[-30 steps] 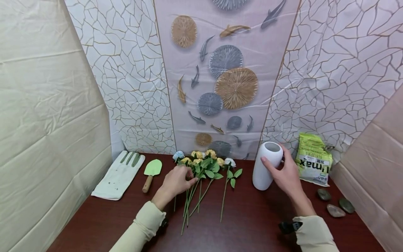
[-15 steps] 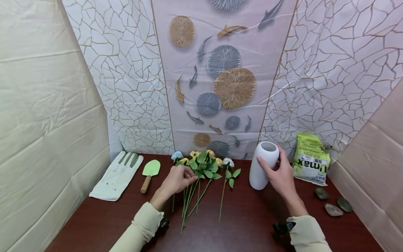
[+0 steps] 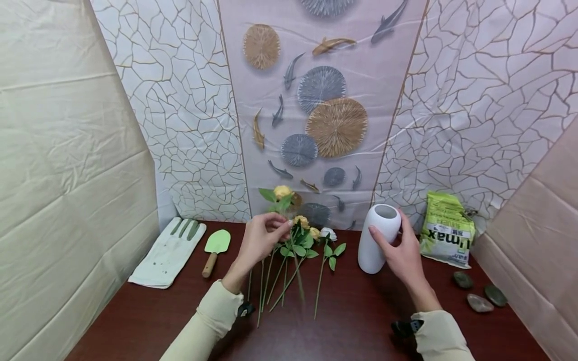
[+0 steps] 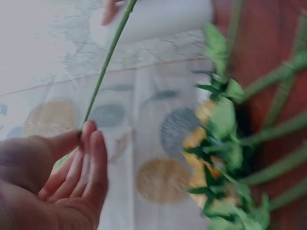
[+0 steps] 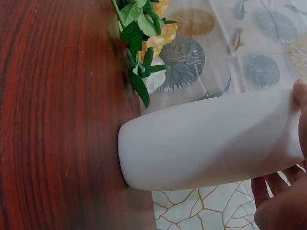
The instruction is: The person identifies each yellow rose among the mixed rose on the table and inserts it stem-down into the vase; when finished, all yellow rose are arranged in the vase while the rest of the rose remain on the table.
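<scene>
Two hands are engaged, each on its own item. The left hand [image 3: 264, 235] is closed to a pinch, thumb against fingertips, on the stem [image 4: 103, 72] of a yellow artificial rose [image 3: 283, 192]. The hold sits just under the upper leaves, presumably so that the bloom stays clear of the fingers and the length of stem hangs free. Its lower end is blurred; contact with the desk [image 3: 343, 326] cannot be confirmed.

The right hand [image 3: 404, 255] is spread to the width of a white vase [image 3: 369, 250], thumb on the near side and fingers round the far side, high up near the rim. The vase stands on the desk, upright or nearly so, mouth uncovered; the grip appears intended to steady it, not to carry it.

The remaining flowers, among them a yellow rose [image 3: 301, 220] and a white rose [image 3: 328, 234], lie with heads towards the backdrop [image 3: 253, 200] and stems towards the person, an arrangement that likely keeps the stems within reach. A work glove [image 3: 160, 260] and hand trowel [image 3: 218, 241] lie left of them; a green-and-white bag [image 3: 448, 233] and three stones [image 3: 479, 303] are set on the right, apparently out of the working area.
</scene>
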### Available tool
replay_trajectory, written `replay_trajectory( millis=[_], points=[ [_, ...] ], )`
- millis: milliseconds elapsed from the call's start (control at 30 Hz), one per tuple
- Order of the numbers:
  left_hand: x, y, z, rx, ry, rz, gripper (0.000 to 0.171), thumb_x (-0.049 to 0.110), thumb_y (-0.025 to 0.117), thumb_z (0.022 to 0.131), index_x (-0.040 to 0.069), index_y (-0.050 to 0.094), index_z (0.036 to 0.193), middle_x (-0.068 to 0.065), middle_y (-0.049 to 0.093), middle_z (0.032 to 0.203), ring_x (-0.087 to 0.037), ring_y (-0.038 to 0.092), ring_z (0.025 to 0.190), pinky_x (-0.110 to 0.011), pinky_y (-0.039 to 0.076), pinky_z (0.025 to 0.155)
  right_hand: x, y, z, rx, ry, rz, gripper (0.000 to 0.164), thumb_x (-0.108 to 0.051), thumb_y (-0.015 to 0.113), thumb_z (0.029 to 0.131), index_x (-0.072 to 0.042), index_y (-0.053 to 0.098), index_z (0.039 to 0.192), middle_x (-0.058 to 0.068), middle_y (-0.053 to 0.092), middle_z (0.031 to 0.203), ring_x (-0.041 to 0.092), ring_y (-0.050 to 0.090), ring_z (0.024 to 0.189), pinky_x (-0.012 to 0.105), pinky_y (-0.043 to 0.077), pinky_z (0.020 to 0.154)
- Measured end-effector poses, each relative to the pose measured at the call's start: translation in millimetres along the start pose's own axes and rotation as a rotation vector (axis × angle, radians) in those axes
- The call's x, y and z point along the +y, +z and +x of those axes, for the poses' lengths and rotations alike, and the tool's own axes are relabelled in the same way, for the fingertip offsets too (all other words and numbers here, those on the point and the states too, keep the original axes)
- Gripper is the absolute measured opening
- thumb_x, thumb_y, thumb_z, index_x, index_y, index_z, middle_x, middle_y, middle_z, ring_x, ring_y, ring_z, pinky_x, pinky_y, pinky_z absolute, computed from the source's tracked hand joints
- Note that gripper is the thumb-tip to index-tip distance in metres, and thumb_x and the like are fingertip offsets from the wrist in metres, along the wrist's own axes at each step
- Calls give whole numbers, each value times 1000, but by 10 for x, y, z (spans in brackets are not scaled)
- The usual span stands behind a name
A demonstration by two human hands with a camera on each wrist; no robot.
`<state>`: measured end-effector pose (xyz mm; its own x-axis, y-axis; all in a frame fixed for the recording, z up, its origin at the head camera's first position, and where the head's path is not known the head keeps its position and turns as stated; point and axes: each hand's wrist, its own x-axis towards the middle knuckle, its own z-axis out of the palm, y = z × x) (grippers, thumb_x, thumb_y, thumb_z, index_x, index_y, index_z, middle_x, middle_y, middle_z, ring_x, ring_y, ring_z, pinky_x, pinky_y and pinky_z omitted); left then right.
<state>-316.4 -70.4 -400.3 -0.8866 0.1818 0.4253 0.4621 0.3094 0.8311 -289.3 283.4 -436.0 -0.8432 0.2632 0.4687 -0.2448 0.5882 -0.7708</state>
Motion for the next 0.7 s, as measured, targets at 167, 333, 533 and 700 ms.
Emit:
replay_trajectory(
  millis=[167,333,533,700],
  points=[
    [219,128,192,122,73,-249,19,26,73,94,8,74,98,-11,78,84,-31,76,74,-36,63,66,-7,13,-6,13,0,11,81,-47,75,88,-40,29,155,2,53,142,17,53,122,18,44,86],
    [476,261,442,224,138,-374,20,23,73,93,4,73,100,-15,78,86,-33,76,75,-36,63,69,7,3,-15,29,0,29,80,-44,77,88,-40,32,154,0,54,140,11,53,118,14,43,85],
    [901,329,627,352,222,-499,23,15,69,96,-6,70,105,-25,75,90,-44,74,82,-40,63,72,11,4,-13,5,11,11,81,-46,75,89,-41,29,155,1,52,143,16,55,120,18,46,85],
    [1144,439,721,418,278,-515,21,11,68,96,-8,69,105,-27,75,91,-41,75,80,-39,63,73,8,20,-20,-10,11,31,82,-45,75,88,-37,30,156,0,51,145,17,55,123,17,45,87]
  ],
)
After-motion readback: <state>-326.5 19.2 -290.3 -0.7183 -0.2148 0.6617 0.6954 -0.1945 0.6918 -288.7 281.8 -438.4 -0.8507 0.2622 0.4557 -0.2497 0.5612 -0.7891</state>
